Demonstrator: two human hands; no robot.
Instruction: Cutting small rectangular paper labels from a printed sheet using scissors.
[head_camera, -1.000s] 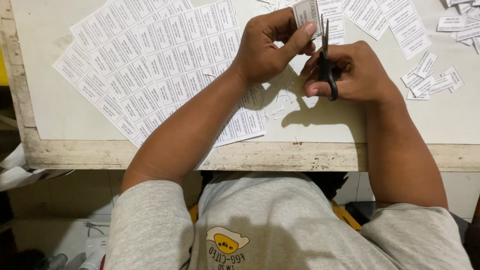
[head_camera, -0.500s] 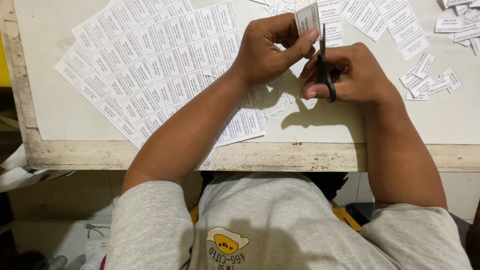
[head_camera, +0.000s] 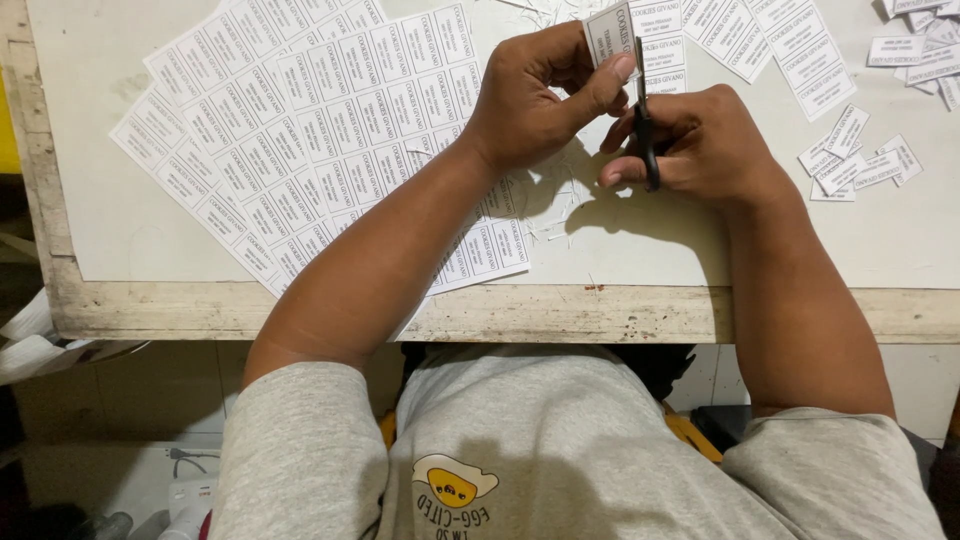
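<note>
The big white sheet of printed paper labels (head_camera: 300, 120) fills the table's left, small cut labels (head_camera: 860, 165) crowd the right, bare white tabletop (head_camera: 640, 250) lies near the front edge.

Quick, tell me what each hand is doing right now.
Left hand: closed, pinching a small paper label.
Right hand: closed around black scissors, blades at the label.

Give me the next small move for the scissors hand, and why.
Probably close the scissors along the label's edge: the left hand pinches a small printed label upright, the blades sit right beside it in the right hand, and cut labels already lie to the right.
</note>
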